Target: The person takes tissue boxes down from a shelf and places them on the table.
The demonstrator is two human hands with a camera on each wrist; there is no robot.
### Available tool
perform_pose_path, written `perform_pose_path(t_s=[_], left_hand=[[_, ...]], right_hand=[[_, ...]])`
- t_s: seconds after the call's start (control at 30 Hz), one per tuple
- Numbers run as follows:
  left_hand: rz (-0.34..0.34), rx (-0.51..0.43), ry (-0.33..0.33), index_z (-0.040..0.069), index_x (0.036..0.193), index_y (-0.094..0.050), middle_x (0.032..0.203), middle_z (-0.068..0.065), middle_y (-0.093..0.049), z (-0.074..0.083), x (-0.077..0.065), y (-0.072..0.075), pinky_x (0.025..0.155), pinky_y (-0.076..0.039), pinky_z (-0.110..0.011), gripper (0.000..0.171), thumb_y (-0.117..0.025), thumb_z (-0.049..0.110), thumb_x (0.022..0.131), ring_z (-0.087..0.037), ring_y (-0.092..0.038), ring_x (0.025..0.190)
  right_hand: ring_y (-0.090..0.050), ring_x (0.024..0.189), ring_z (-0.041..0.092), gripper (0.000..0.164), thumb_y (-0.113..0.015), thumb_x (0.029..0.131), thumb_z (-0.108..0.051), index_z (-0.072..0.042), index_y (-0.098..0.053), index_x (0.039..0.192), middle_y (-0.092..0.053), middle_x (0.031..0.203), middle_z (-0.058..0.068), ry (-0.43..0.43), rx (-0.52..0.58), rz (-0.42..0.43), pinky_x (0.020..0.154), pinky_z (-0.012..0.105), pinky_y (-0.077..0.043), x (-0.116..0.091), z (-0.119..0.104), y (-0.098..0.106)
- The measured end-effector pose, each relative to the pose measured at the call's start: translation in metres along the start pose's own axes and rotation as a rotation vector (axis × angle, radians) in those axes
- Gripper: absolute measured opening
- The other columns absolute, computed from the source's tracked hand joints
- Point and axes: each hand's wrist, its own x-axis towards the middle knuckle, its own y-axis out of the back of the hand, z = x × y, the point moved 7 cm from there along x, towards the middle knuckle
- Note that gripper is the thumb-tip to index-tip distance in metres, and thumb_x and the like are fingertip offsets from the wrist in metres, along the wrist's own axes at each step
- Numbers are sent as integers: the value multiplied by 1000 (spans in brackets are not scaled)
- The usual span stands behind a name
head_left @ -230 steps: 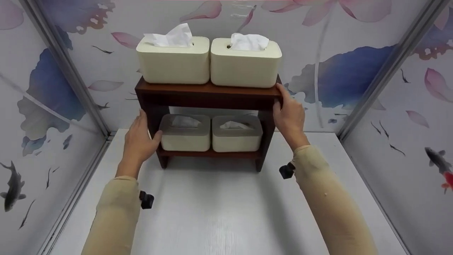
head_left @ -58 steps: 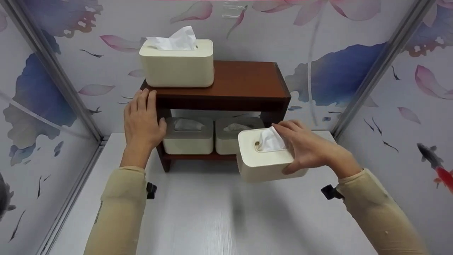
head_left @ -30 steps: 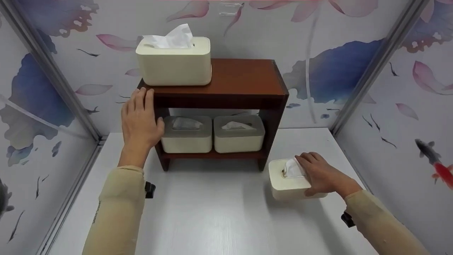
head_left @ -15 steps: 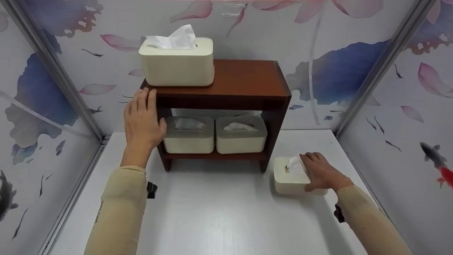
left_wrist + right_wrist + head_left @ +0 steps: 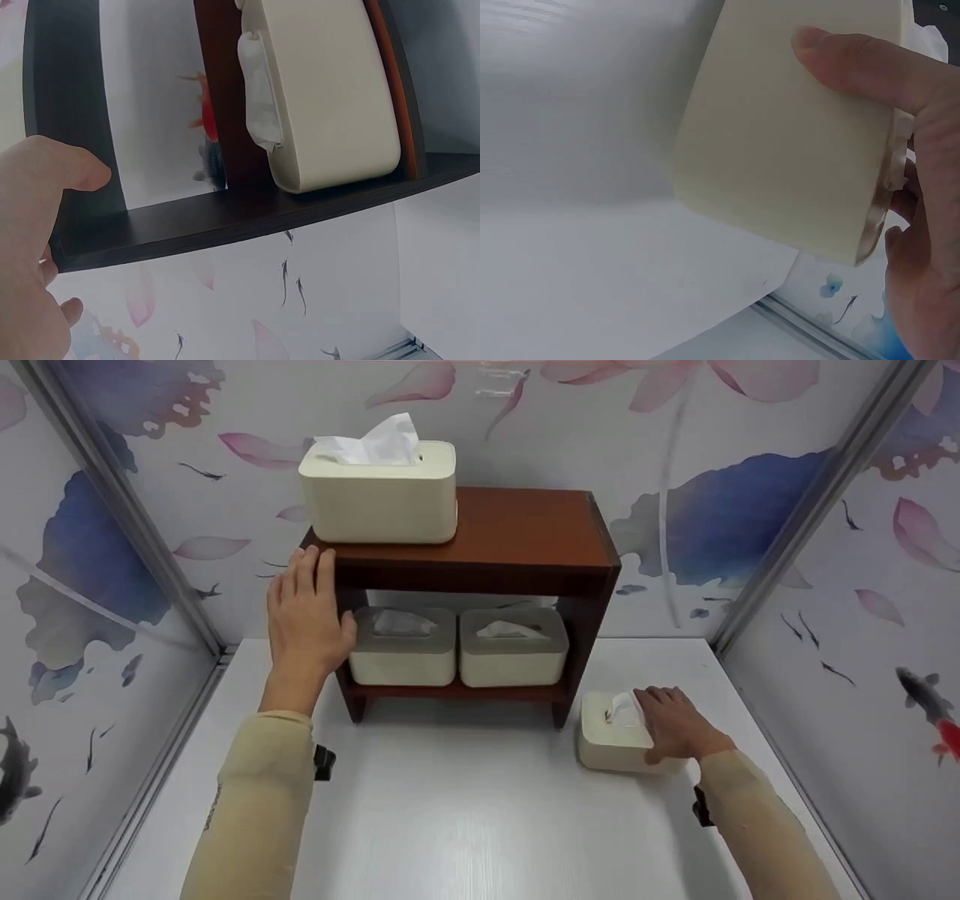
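A cream tissue box (image 5: 613,754) stands on the white table right of the brown wooden shelf (image 5: 536,529). My right hand (image 5: 679,727) grips it across the top, thumb along its front side (image 5: 780,135) and fingers over the far side, partly hidden. White tissue (image 5: 624,710) sticks out of its slot beside the hand. At the shelf's upper left corner, my left hand (image 5: 304,622) holds the side panel (image 5: 187,225), thumb inside and fingers outside. One more tissue box (image 5: 379,506) sits on the left half of the shelf top, just above those fingers.
Two similar tissue boxes, a left one (image 5: 403,656) and a right one (image 5: 514,656), stand side by side on the lower board. Printed panels with fish and flowers enclose the table (image 5: 450,810) at the back and both sides, with metal posts (image 5: 814,502) at the corners.
The right-hand tissue box has come off the shelf top, down and right onto the table, carried by my right hand. My left hand has shifted up to the shelf's top corner and stayed there.
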Motion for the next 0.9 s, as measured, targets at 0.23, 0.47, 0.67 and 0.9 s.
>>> perform_pose_path(t_s=[0.23,0.47,0.67,0.9], left_hand=[[13,8,-7,10,153,-19,158,-16,-21,-1,0,-2,119,-17,-53,77,-60,21,90,-34,-17,149],[20,16,-2,10,153,-19,158,-16,-21,-2,1,0,119,-16,-53,77,-61,21,90,-33,-17,149],[17,27,-3,10,154,-18,158,-16,-21,-1,1,0,119,-15,-54,77,-60,21,90,-33,-16,149],[-1,31,7,11,154,-15,159,-16,-19,-1,1,-3,120,-14,-53,78,-59,22,91,-33,-14,150]], right_hand=[[-38,133,49,107,-88,55,-14,7,-32,144,-43,142,29,-5,31,-56,111,61,-30,5,0,-8],[-34,137,48,106,-87,56,-4,6,-30,145,-38,146,29,-44,49,-103,112,65,-26,14,-3,-4],[-32,139,45,112,-87,55,-4,4,-25,147,-36,148,28,-57,-43,-125,109,70,-24,24,3,-13],[-30,141,45,114,-86,54,-2,3,-23,149,-34,151,27,-69,-38,-114,110,71,-20,31,10,-17]])
